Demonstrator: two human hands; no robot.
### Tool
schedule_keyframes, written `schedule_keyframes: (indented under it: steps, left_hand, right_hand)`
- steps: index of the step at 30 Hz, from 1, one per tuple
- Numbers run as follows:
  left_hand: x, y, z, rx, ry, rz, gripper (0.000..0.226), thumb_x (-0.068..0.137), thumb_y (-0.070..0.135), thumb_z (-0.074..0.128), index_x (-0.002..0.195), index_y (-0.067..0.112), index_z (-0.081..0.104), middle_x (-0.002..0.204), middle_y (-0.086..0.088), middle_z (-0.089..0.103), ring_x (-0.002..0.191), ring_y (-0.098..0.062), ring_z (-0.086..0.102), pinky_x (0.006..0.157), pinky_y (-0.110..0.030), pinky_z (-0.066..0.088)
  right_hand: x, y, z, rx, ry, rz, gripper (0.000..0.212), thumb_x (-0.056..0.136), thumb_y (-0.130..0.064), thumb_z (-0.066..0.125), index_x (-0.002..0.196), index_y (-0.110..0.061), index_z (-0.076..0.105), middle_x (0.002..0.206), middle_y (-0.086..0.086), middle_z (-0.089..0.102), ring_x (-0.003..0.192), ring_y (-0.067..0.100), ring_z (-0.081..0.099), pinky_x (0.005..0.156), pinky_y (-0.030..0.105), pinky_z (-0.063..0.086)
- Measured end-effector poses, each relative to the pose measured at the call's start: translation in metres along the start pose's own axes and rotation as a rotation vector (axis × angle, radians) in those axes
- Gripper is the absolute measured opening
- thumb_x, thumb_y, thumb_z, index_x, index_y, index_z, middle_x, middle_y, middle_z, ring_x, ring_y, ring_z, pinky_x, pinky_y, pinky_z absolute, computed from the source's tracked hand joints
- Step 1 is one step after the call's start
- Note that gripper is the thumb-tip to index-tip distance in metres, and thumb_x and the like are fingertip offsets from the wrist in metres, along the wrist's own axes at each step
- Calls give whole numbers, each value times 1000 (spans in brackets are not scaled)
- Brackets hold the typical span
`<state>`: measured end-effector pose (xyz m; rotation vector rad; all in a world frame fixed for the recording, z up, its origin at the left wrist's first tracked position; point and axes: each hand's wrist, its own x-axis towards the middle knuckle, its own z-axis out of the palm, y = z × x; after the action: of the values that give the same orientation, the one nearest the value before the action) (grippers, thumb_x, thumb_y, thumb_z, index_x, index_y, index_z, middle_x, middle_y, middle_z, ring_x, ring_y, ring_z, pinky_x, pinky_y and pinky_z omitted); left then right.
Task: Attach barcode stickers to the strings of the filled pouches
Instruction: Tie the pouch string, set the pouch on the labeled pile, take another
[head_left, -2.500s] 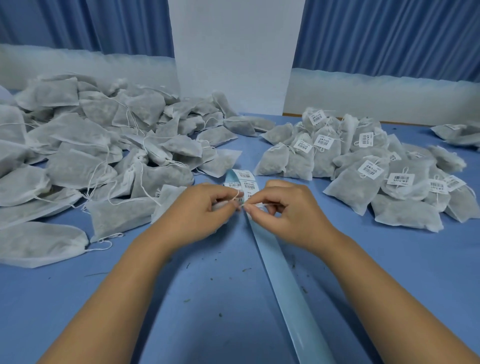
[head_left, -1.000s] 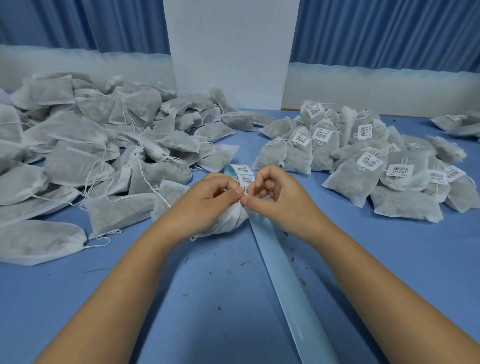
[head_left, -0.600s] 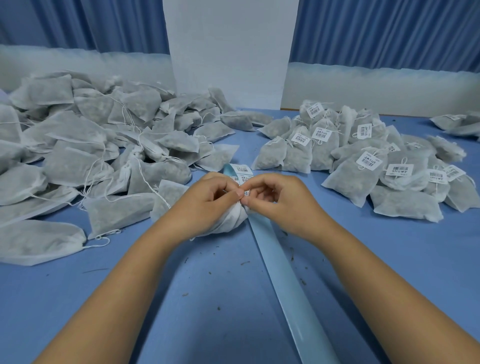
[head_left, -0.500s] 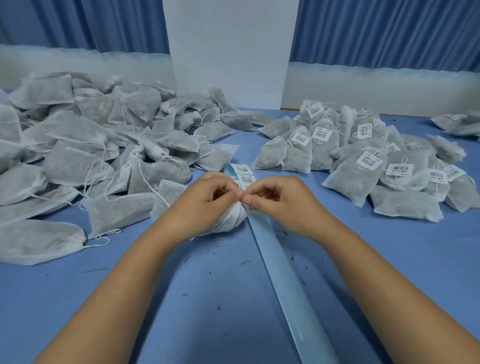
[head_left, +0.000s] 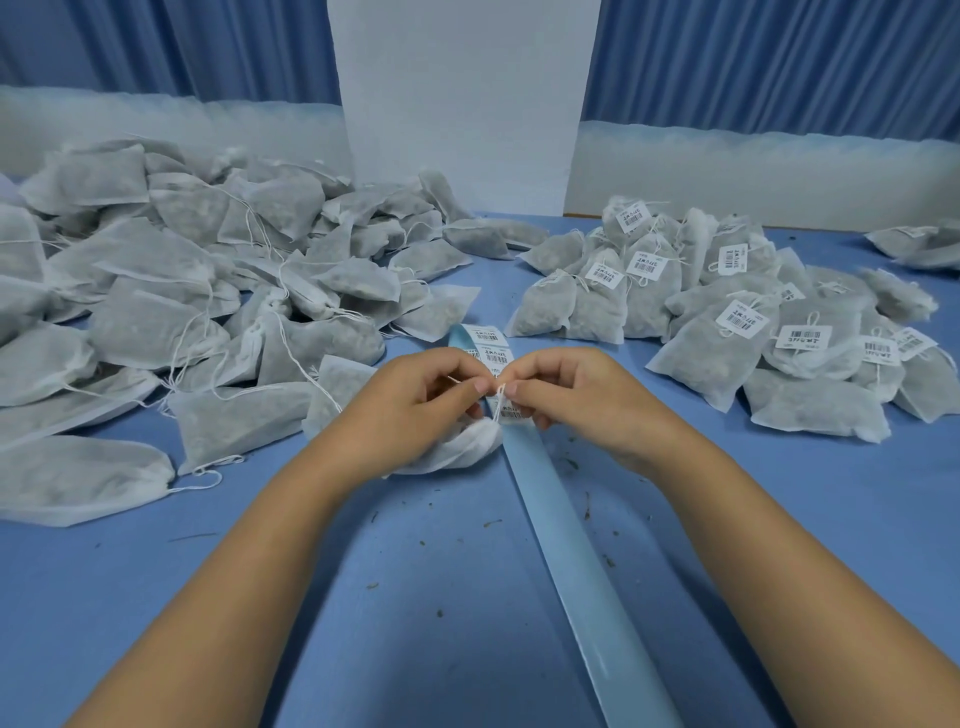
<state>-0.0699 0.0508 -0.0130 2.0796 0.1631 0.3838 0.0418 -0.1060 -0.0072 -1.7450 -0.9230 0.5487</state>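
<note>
A: Where was the pouch?
B: The pouch (head_left: 457, 447) lay on the blue counter (head_left: 415, 623), partly under the left hand (head_left: 415, 400). Its gathered neck pointed toward the liner strip (head_left: 571, 571). Its string (head_left: 497, 408) ran up from the neck to the fingertips.
A: State of the fingers?
B: Both hands were closed in pinches. The left hand's fingers (head_left: 467, 387) pinched the string. The right hand (head_left: 576, 400) pinched the barcode sticker (head_left: 514, 413) against the same string, and the two pinches touched.
A: Handling, as judged?
B: The pouch appeared light and soft, thin fabric over loose filling, and would likely sag if lifted by a corner. The string looked thin and limp, so it was best held taut just beside the sticker. The sticker seemed flimsy and tacky on one face. It should be taken by its edges, folded over the string and pressed flat.
A: Surroundings?
B: Unlabelled pouches (head_left: 208, 291) were heaped on the left and labelled pouches (head_left: 727, 322) on the right. More stickers sat on the liner beyond the hands.
</note>
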Motion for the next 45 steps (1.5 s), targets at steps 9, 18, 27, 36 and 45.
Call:
schedule_keyframes:
  steps: [9,18,27,36,45]
  left_hand:
    - [-2,-1,6,72,31,-13,22,75,27,85,85,24,65,78,13,74,80,-3,69,78,-15,50]
    - [-1,-1,-1,23,19,7,17,82,6,66,83,23,66,76,5,75,86,-13,69,84,-29,50]
    - [0,-6,3,-14,27,25,12,85,23,77,79,21,67,61,13,61,64,-13,57,68,-21,50]
    - [1,-5,-2,-61,29,49,10,88,16,73,82,23,71,70,-4,69,74,-29,63,79,-42,52]
    - [1,-8,-9,-136,-161,-32,12,95,20,63,88,17,72,68,0,68,69,-12,59,71,-21,46]
  right_hand:
    - [-1,-3,3,-28,29,12,15,90,-14,65,80,-21,74,68,-3,64,67,8,55,63,21,46]
    - [-1,-2,2,-49,3,100,13,92,-17,64,83,-14,73,62,-11,61,60,1,54,58,14,46]
    - [0,-2,7,71,-27,140,18,91,-12,60,77,-15,71,68,1,56,67,11,51,64,24,47]
    - [-1,-4,6,139,-57,160,14,91,-14,63,80,-12,72,69,2,55,67,13,50,65,23,47]
    - [-1,-3,6,90,-7,110,18,90,-10,60,78,-17,71,70,-1,59,68,10,54,65,22,49]
